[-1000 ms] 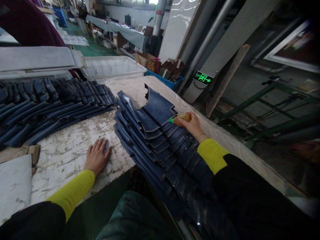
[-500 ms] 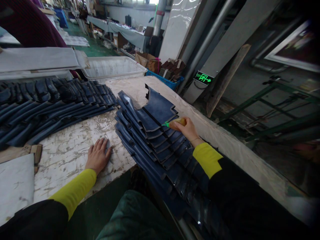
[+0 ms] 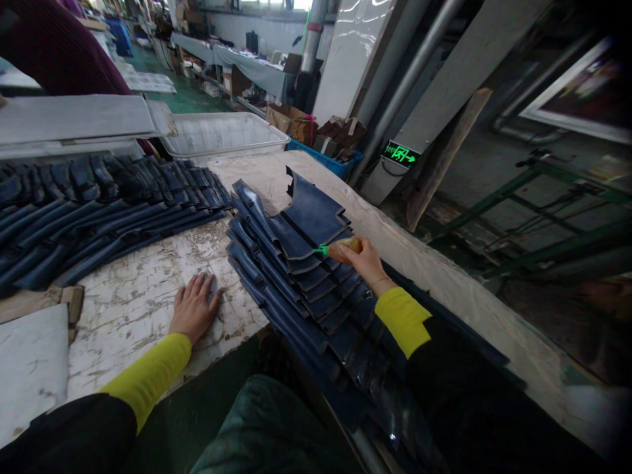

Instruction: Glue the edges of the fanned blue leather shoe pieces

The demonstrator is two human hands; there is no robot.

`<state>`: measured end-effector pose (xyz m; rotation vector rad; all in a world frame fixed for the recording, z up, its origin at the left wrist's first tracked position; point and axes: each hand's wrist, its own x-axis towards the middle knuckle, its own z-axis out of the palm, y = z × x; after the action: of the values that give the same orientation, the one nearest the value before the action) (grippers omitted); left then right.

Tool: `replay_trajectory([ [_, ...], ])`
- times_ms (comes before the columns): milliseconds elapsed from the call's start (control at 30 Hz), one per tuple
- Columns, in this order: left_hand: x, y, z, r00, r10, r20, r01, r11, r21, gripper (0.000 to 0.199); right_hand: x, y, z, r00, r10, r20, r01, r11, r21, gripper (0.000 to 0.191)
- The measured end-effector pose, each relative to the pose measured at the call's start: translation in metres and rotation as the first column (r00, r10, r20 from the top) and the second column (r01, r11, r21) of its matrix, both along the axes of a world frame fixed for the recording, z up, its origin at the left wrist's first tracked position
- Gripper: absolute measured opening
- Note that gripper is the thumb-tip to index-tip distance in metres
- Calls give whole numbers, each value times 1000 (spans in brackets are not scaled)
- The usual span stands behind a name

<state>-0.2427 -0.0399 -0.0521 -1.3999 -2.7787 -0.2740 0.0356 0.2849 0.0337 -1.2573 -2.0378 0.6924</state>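
Observation:
In my right hand [image 3: 364,255] is a small brush [image 3: 340,249] with a yellowish-brown handle and a green tip. Its tip meets the lower edge of the topmost dark blue leather-like piece [image 3: 313,209]. That piece lies on a fanned row of overlapping dark blue pieces [image 3: 316,299], which runs down toward me and under my right arm. My left hand [image 3: 195,306] rests palm down on the worn white tabletop [image 3: 143,289], fingers stretched and slightly apart, holding nothing. A second row of folded dark blue pieces [image 3: 99,220] lies beyond it at the left.
A white plastic tub [image 3: 227,131] stands at the table's far end, with a blue crate [image 3: 323,158] of brown bundles beside it. A person's dark red sleeve [image 3: 59,52] shows at upper left. A wooden block [image 3: 72,304] sits at left. A green metal frame [image 3: 567,191] stands at right.
My right hand has shifted slightly left, carrying the brush tip along the lower edge of the top piece. The left hand stays put.

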Motion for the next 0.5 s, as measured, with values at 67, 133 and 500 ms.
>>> replay_trajectory([
  [67,0,0,1,1000,-1,-2,1,1000,1,57,-1,-4,0,1000,26,4,-26,1000,12,55],
  [133,0,0,1,1000,1,1,-1,1000,-1,57,-3,-8,-1,999,44,6,-44,999,14,54],
  [500,-1,0,-1,1000,-1,-1,1,1000,4,57,-7,-23,-14,996,38,-76,-47,992,-116,54],
])
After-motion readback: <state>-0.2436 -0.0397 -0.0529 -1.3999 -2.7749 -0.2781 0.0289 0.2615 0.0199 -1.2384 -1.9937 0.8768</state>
